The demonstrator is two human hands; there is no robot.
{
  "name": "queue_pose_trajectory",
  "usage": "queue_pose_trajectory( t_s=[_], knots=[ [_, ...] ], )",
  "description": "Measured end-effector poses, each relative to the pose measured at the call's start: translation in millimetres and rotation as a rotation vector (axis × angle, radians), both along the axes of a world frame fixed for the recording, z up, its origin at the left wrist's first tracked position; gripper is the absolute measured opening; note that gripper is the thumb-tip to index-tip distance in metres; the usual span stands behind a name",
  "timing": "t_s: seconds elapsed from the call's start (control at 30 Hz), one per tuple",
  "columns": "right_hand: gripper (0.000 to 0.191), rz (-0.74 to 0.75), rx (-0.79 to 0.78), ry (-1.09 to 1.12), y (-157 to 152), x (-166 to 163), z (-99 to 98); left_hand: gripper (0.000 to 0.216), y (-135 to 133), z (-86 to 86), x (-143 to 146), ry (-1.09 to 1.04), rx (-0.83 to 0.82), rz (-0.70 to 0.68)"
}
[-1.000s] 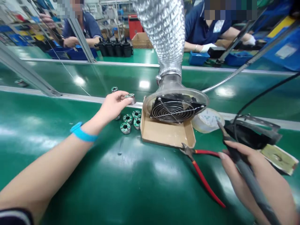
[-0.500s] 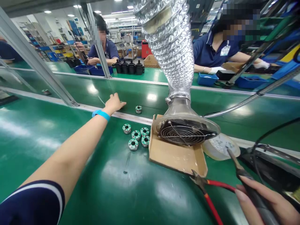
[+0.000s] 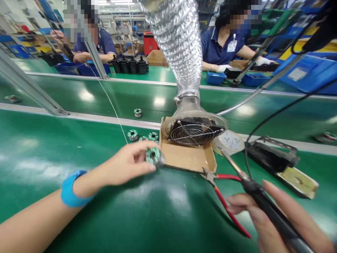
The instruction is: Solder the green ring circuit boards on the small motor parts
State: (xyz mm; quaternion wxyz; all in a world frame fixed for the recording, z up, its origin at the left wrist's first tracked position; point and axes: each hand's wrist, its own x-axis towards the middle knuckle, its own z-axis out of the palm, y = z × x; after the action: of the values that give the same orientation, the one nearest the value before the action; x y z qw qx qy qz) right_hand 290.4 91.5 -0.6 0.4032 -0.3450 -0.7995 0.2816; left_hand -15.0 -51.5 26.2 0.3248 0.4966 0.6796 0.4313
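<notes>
Our left hand (image 3: 126, 165) is curled, its fingers and thumb pinching a round green circuit ring (image 3: 154, 155) just beside the front edge of a cardboard tray (image 3: 184, 158). Our right hand (image 3: 268, 218) is closed around a black soldering iron (image 3: 265, 207), whose tip points up and left, clear of the tray. Red-handled pliers (image 3: 219, 182) lie near that hand on the green bench (image 3: 65, 154). Three more rings (image 3: 133, 135) sit beyond the left hand, beside the tray, and another ring (image 3: 137, 112) sits farther back, past a metal rail (image 3: 79, 119). A fan hood (image 3: 193, 130) on a foil duct hangs over the tray.
</notes>
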Motion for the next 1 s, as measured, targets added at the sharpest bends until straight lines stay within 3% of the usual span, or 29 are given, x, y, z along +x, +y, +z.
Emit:
queue_pose_trajectory(
  t_s=[0.1,0.2,0.33,0.6,0.77,0.87,1.0],
  knots=[
    [0.03,0.248,-0.02,-0.009,-23,-27,25.2,0.031,-7,-2.6,48,-0.117,-0.078,-0.219],
    [0.036,0.366,-0.156,-0.01,-32,-42,35.3,0.026,-5,-3.2,74,-0.083,-0.113,-0.32],
    [0.045,0.432,-0.29,-0.063,-34,-46,31.8,0.028,-4,-2.1,82,-0.031,-0.116,-0.362],
    [0.039,0.5,-0.451,-0.06,-39,-53,32.6,0.027,-9,0.0,82,0.008,-0.121,-0.376],
    [0.035,0.542,-0.412,-0.025,-39,-55,22.6,0.026,-6,-6.1,84,0.061,-0.137,-0.359],
    [0.046,0.434,-0.278,-0.029,-42,-50,5.1,0.024,0,-13.4,87,0.126,-0.184,-0.286],
    [0.056,0.34,-0.084,-0.235,-44,-51,-14.5,0.025,6,-24.8,88,0.231,-0.268,-0.215]
  ],
)
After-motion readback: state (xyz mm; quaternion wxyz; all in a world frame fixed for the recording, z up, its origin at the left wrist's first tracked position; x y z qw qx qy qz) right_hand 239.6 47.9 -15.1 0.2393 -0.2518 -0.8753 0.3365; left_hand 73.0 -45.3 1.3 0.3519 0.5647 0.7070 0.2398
